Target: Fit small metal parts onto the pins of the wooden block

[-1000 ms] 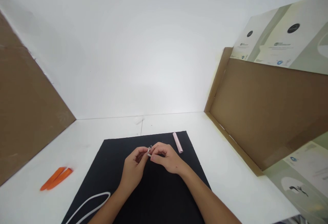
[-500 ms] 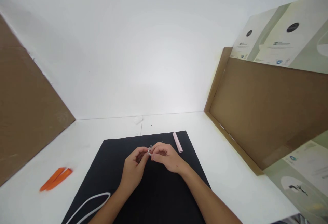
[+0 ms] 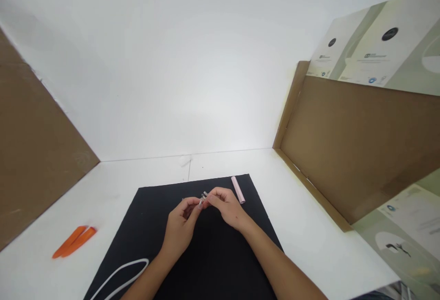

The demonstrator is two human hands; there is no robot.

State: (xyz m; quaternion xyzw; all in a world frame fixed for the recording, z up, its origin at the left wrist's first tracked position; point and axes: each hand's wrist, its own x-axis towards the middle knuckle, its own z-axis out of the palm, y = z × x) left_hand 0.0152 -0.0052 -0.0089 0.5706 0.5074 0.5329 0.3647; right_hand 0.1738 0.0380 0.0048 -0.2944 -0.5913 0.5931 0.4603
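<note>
Above the black mat (image 3: 220, 263), my left hand (image 3: 181, 224) and my right hand (image 3: 227, 207) meet fingertip to fingertip. Between them is a small whitish-grey, shiny piece (image 3: 204, 195), too small for me to tell its kind. Thumb and index finger of the left hand pinch its near end. The right thumb and fingers close on its other side and cover part of it. Just beyond the right hand, a pale pink tube (image 3: 238, 190) lies near the mat's far right corner.
A white cord (image 3: 120, 268) loops beside my left forearm on the mat. Two orange strips (image 3: 74, 242) rest on the white table (image 3: 113, 199) at left. Cardboard panels (image 3: 357, 149) stand on both sides, and a white wall (image 3: 199, 71) rises behind.
My right hand has shifted slightly up and turned, its thumb now reaching along the small piece. More of the piece shows between the fingertips. The left hand barely moves.
</note>
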